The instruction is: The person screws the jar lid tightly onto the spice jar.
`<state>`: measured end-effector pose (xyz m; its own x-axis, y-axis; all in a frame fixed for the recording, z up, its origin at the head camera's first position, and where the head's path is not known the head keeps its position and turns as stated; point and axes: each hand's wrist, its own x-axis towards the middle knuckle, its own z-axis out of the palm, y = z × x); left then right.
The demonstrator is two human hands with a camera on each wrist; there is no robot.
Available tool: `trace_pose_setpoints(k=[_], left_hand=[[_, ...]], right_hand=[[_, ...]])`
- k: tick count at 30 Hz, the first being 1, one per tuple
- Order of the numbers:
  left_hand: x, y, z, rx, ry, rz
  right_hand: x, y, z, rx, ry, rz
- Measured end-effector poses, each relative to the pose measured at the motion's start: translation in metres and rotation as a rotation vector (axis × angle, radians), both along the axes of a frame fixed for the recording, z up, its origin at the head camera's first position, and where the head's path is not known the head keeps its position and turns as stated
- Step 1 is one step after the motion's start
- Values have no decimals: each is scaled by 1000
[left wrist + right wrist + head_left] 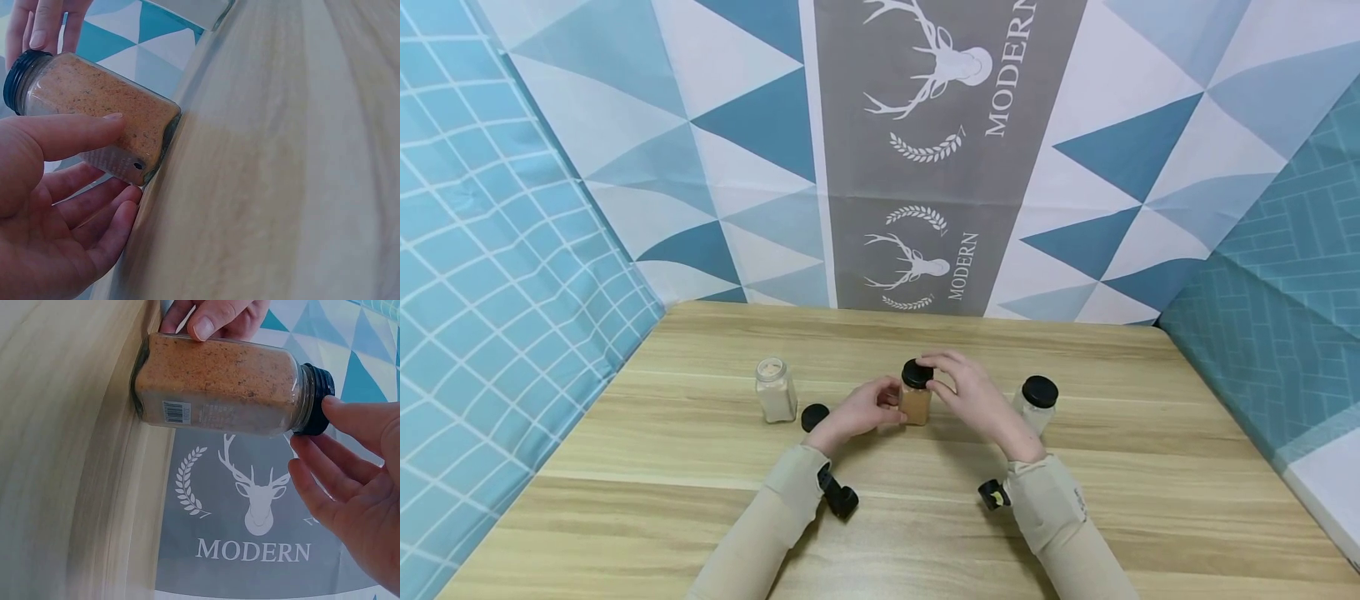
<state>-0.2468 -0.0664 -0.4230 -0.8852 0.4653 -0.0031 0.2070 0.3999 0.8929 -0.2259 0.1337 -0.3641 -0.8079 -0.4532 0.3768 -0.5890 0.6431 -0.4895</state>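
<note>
A square glass spice jar (914, 406) with orange-brown seasoning stands upright on the table, its black lid (322, 399) on its neck. My left hand (867, 406) holds the jar low, the thumb on one side and the fingers on the other, as the left wrist view shows. Up at the lid, my right hand (973, 396) pinches the rim between thumb and fingers. A printed barcode (177, 412) faces the right wrist camera. Left of my left hand stands an uncapped jar of pale powder (776, 392), with a loose black lid (814, 417) on the table close by.
Beside my right forearm a jar with a black lid (1040, 392) holds pale contents, partly hidden by the arm. The wooden table (917, 542) ends at a patterned cloth backdrop (760, 167). Tiled-print cloth (497, 275) hangs on the left.
</note>
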Motion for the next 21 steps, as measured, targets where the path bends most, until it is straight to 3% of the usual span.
trace_pose_setpoints(k=[21], left_hand=[[-3,0,-4,0,6,-3]], right_hand=[[-4,1,-1,-22,79,-42]])
